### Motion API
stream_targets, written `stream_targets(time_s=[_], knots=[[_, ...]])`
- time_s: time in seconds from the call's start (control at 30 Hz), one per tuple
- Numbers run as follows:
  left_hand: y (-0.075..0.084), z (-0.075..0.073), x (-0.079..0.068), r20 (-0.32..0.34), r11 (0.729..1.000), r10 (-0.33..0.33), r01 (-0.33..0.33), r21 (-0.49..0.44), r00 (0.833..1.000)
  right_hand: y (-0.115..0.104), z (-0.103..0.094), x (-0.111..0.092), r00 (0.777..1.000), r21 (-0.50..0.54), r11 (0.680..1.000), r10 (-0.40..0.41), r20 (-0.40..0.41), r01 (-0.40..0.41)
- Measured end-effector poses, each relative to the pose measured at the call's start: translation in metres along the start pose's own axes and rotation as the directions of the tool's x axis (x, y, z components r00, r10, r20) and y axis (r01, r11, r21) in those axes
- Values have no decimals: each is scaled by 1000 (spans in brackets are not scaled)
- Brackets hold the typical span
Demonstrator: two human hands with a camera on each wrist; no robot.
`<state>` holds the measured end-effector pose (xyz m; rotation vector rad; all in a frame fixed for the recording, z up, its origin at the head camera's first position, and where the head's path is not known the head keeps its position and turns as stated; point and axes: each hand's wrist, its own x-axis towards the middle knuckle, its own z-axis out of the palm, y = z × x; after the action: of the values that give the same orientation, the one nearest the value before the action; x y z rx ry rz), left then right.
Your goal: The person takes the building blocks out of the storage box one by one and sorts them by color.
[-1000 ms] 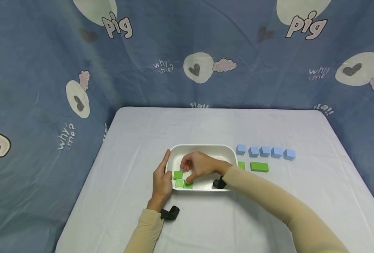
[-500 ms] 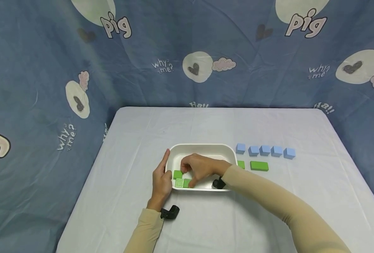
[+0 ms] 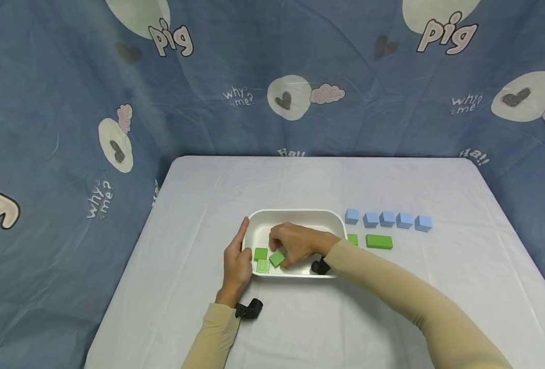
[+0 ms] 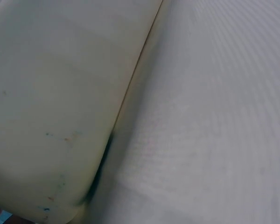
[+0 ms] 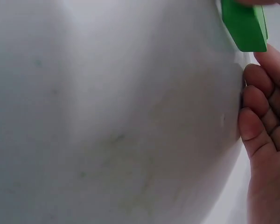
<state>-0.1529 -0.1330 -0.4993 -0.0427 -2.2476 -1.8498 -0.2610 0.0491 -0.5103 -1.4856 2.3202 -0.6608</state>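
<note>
A white rectangular tray (image 3: 300, 277) stands on the table. At its left end my left hand (image 3: 236, 269) grips the rim, thumb on the near side and index finger stretched along the edge. My right hand (image 3: 297, 243) reaches into the tray and pinches a green block (image 3: 277, 258) between thumb and fingers, turned at an angle. In the right wrist view this block (image 5: 245, 25) shows at the top, beside the curled fingers (image 5: 254, 100). Two more green blocks, one farther (image 3: 260, 253) and one nearer (image 3: 263, 266), sit in the tray's left corner. The left wrist view shows only tray wall (image 4: 60, 93) and cloth.
Right of the tray, several blue cubes (image 3: 387, 219) stand in a row. In front of them lie a long green block (image 3: 379, 242) and a small green block (image 3: 353, 239), partly covered by the right sleeve. White cloth (image 3: 208, 205) covers the table; a blue patterned curtain (image 3: 235, 128) hangs behind.
The green block at my right hand has shifted right, away from the other two, and turned at an angle. My right hand moved slightly right with it. The left hand and tray stay put.
</note>
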Motion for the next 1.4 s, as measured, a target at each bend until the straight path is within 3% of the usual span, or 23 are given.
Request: stream_targets(time_s=[0.23,0.5,0.63,0.7,0.9,1.03,1.17,1.4], knots=[[2,0,-1,3,1000,13,-13,19,1000,2,-4,-2,999,100,995,7,-42,-3],[-35,4,6,-6,1000,25,-25,16,1000,0,-8,-2,995,283,959,57,-78,-32],[-41,4,7,-9,999,32,-32,19,999,-1,-11,-3,990,380,924,82,-115,-32],[-42,5,6,-8,999,35,-35,21,999,-2,-14,-5,984,453,892,86,-158,-6],[-41,6,5,3,999,28,-28,21,1000,-5,-33,-17,952,661,732,55,-300,166],[-40,6,4,-7,999,31,-31,24,1000,-3,-47,-29,931,692,685,54,-361,228],[-42,6,4,-15,999,29,-29,18,999,-2,-58,-42,917,693,674,58,-396,256],[-39,4,4,-11,1000,7,-7,8,1000,1,-70,-66,898,668,692,67,-435,272]])
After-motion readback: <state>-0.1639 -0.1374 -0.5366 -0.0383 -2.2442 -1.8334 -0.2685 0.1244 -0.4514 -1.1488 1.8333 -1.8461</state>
